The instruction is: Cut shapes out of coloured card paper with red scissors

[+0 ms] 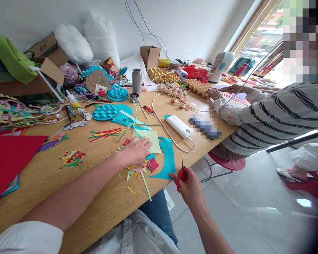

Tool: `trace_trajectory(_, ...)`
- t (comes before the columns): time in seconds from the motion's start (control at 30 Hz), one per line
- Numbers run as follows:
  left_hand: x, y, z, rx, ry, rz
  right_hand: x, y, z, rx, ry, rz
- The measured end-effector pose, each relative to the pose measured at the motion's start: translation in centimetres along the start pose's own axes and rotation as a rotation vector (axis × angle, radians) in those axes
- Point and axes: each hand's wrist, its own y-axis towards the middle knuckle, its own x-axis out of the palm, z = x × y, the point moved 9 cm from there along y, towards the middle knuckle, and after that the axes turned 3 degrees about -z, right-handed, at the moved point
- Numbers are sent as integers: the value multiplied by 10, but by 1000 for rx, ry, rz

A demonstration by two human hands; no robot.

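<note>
My left hand (135,151) lies over a heap of paper scraps (137,167), fingers stretched out and touching the pale yellow-green sheet (154,139). What is under the palm is hidden. In my right hand (190,185), at the table's front edge, is a pair of scissors with red handles (179,180), its blades pointing up and away from me. Right beside it lies a blue sheet (169,160) with a curved cut-out. A narrow light green strip (146,187) reaches toward the edge. Coloured paper strips (106,133) lie beyond my left hand.
A white power bank (178,127) with a looping cable lies ahead. Behind stand a steel flask (136,83) and blue egg-carton discs (105,112). Red sheets (13,155) lie at left beyond tiny paper bits (72,158). Another person in a striped top (278,109) works at right.
</note>
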Motion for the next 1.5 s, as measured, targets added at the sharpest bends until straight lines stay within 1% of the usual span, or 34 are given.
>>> trace_trajectory(0.1, -2, -1, 1, 2, 6, -11, -3, 1, 1, -49, 144, 14)
trace_trajectory(0.2, -4, -1, 3, 9, 8, -20, -16, 2, -6, -97, 227, 68)
trace_trajectory(0.33, -6, 0, 2, -4, -7, -10, -47, 8, -31, -198, 331, 156)
trace_trajectory(0.4, -6, 1, 2, -17, -18, -7, -64, 14, -48, -274, 387, 187)
trace_trajectory(0.5, -6, 0, 1, -37, -28, -21, -90, 25, -67, -333, 439, 259)
trace_trajectory(0.6, -7, -1, 4, -15, -11, -26, -112, 35, -79, -370, 515, 318)
trace_trajectory(0.67, -9, -1, 6, -10, -4, -18, -121, 41, -81, -381, 575, 322)
trace_trajectory(0.8, -10, -2, 5, -40, -30, -26, -132, 46, -81, -432, 668, 345)
trace_trajectory(0.93, -7, -1, 4, -28, -47, -39, -132, 40, -87, -499, 713, 377)
trace_trajectory(1.0, -12, -1, 2, -45, -61, 8, -130, 35, -94, -540, 744, 383)
trace_trajectory(1.07, -28, -4, 3, -56, -103, 133, -129, 29, -104, -594, 775, 386)
trace_trajectory(1.13, -50, -13, 6, -55, -242, 286, -129, 22, -116, -651, 800, 379)
trace_trajectory(1.17, -60, -18, 6, -66, -375, 344, -128, 19, -123, -679, 812, 366)
trace_trajectory(1.2, -66, -22, 7, -62, -553, 344, -126, 16, -131, -706, 821, 341)
trace_trajectory(1.23, -66, -24, 9, -56, -789, 291, -122, 12, -139, -736, 826, 310)
trace_trajectory(1.3, -61, -30, 16, -70, -1316, 138, -110, 2, -155, -786, 807, 237)
trace_trajectory(1.33, -62, -33, 19, -67, -1527, 114, -102, -4, -161, -811, 785, 208)
trace_trajectory(1.37, -64, -38, 19, -66, -1705, 121, -93, -11, -166, -826, 767, 193)
trace_trajectory(1.4, -67, -42, 17, -66, -1845, 155, -82, -16, -167, -817, 747, 173)
trace_trajectory(1.43, -69, -47, 13, -77, -1953, 211, -68, -23, -171, -836, 699, 125)
trace_trajectory(1.47, -70, -52, 7, -104, -2034, 274, -56, -33, -174, -885, 660, 86)
trace_trajectory(1.5, -69, -58, 0, -148, -2095, 329, -47, -42, -174, -935, 632, 88)
